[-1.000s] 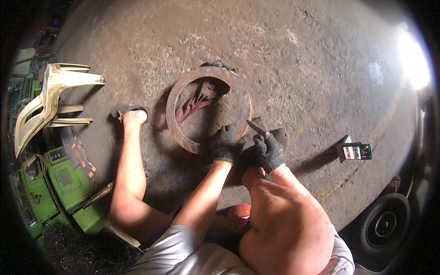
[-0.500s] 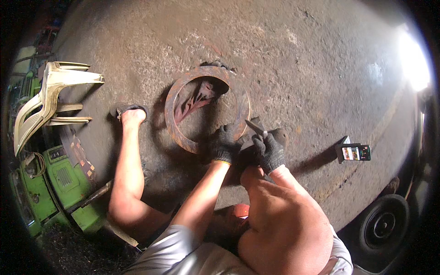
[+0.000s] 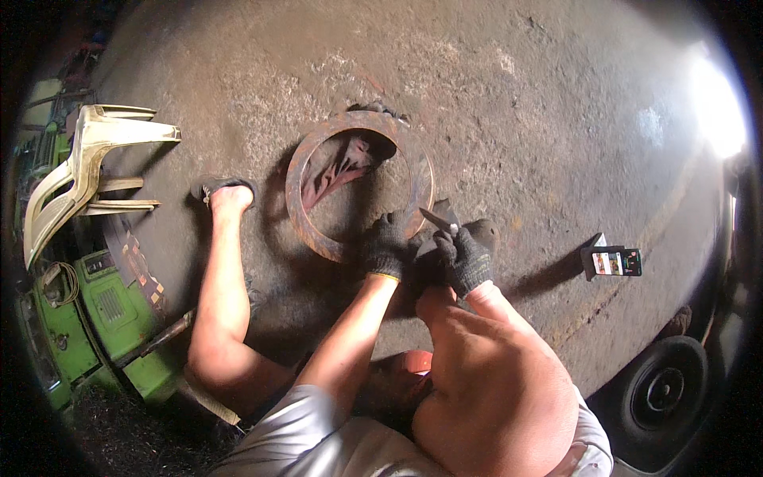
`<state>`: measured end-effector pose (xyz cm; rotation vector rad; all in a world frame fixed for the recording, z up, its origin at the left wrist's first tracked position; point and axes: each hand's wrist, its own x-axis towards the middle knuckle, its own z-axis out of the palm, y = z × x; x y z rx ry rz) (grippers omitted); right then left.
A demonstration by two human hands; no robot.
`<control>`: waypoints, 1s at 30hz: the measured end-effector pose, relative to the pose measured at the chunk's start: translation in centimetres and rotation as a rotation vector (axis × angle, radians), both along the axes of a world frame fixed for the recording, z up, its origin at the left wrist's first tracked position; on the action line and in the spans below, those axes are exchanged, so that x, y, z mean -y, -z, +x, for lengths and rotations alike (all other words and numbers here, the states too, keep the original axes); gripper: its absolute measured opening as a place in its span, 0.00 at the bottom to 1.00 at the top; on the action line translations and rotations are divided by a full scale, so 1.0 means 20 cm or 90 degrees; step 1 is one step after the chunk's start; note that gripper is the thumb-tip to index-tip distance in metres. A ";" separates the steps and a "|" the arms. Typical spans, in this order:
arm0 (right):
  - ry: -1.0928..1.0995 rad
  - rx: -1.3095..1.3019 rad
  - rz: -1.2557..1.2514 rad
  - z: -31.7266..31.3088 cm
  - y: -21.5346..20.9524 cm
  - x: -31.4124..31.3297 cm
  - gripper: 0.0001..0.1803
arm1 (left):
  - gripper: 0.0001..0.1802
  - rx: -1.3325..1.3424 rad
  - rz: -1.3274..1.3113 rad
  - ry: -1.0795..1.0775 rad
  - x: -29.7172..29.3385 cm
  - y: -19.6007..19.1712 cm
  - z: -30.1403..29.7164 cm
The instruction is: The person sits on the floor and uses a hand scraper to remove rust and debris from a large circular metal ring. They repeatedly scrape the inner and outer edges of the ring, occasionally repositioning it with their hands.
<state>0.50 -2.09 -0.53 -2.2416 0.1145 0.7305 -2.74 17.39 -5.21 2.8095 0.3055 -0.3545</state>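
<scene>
A large rusty metal ring [image 3: 300,208] is propped up from the floor in front of me, its near edge by my hands. My left hand [image 3: 387,245], in a dark knit glove, is closed over the ring's near right edge, its fingertips partly hidden. Just to the right, my gloved right hand [image 3: 467,253] grips a knife, its handle covered by the fingers. The pointed blade [image 3: 438,220] angles up and left, close to the ring's right side. A crumpled reddish cloth [image 3: 342,168] shows through the ring's opening.
A cream plastic chair [image 3: 95,143] lies on its side at the left, above green machinery [image 3: 111,306]. A phone on a stand [image 3: 610,262] is on the floor at right. Lower right is a black wheel [image 3: 664,391]. My sandalled foot [image 3: 229,195] rests left of the ring.
My right hand and the knife have shifted slightly left and up, bringing the blade nearer the ring. The left hand has barely moved on the ring's edge.
</scene>
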 end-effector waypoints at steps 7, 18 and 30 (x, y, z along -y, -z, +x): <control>-0.082 0.102 0.046 0.01 -0.06 0.01 0.23 | 0.28 0.021 -0.044 0.011 0.01 -0.09 0.04; -0.135 0.163 -0.072 -0.01 -0.05 0.00 0.23 | 0.18 -0.027 -0.042 0.065 -0.01 0.03 0.02; -0.066 0.006 0.019 0.02 -0.14 -0.04 0.18 | 0.28 -0.084 -0.032 0.008 0.01 -0.10 0.05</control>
